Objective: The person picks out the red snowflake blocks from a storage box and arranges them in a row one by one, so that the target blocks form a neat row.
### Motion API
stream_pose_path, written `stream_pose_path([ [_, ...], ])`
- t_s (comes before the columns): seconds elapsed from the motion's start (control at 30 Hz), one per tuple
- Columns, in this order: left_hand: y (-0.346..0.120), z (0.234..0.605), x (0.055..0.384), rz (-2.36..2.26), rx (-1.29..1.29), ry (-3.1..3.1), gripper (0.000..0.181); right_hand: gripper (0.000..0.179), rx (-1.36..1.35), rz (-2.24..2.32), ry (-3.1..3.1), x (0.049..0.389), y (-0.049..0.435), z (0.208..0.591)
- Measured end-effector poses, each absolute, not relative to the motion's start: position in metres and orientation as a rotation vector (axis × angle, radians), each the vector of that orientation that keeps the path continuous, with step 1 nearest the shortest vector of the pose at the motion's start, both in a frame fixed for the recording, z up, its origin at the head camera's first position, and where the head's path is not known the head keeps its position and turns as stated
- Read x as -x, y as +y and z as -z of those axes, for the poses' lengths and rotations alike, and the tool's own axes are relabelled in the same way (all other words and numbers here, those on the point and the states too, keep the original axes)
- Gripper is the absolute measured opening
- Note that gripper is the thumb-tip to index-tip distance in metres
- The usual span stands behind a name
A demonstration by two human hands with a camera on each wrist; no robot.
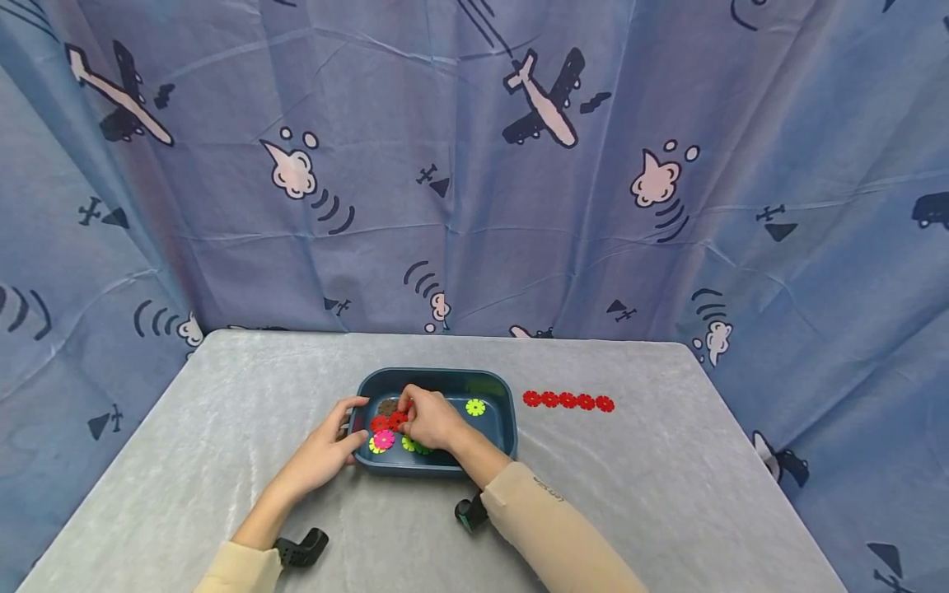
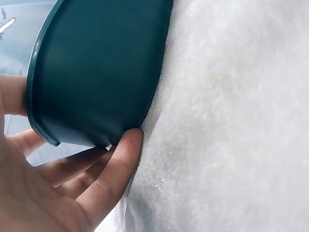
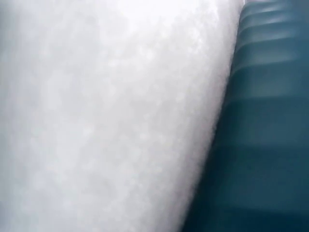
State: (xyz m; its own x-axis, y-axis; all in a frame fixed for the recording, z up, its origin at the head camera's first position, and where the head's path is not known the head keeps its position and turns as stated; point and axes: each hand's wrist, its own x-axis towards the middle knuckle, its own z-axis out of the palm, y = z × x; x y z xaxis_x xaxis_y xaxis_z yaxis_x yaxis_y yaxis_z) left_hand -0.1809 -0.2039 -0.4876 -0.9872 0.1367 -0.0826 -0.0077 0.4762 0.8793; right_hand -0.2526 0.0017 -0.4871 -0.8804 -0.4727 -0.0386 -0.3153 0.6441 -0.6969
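Note:
My left hand (image 1: 323, 449) grips the left end of a dark teal tray (image 1: 437, 471), with the thumb by the rim and fingers against the outer wall. Up close in the left wrist view, fingertips (image 2: 129, 145) press low on the tray's side (image 2: 101, 72). Inside the tray, my right hand (image 1: 432, 418) reaches to the left half and pinches a red notched disc (image 1: 397, 421) between thumb and fingers. Next to it lie another red disc (image 1: 379, 423), a brown disc (image 1: 388, 407) and a pink disc (image 1: 384, 439). The right wrist view holds only tray wall (image 3: 270, 125) and cloth.
A yellow-green disc (image 1: 475, 407) lies in the tray's right half; green discs (image 1: 409, 444) sit partly under the right hand. Right of the tray, several red discs (image 1: 567, 400) form a row on the pale table cloth (image 1: 667, 494). Behind hangs a blue patterned curtain (image 1: 474, 206).

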Motion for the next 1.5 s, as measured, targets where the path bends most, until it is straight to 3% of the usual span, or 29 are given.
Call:
stream_pose_path([
  [0.43, -0.203, 0.486, 0.18, -1.535, -0.111, 2.562, 0.051, 0.013, 0.755, 1.072, 2.623, 0.242, 0.014, 0.467],
  [1.1, -0.203, 0.487, 0.18, -1.541, -0.128, 2.564, 0.053, 0.015, 0.909, 1.119, 2.705, 0.222, 0.082, 0.425],
  [1.5, -0.204, 0.487, 0.18, -1.512, -0.118, 2.574, 0.053, 0.016, 0.756, 1.202, 2.712, 0.224, 0.145, 0.415],
])
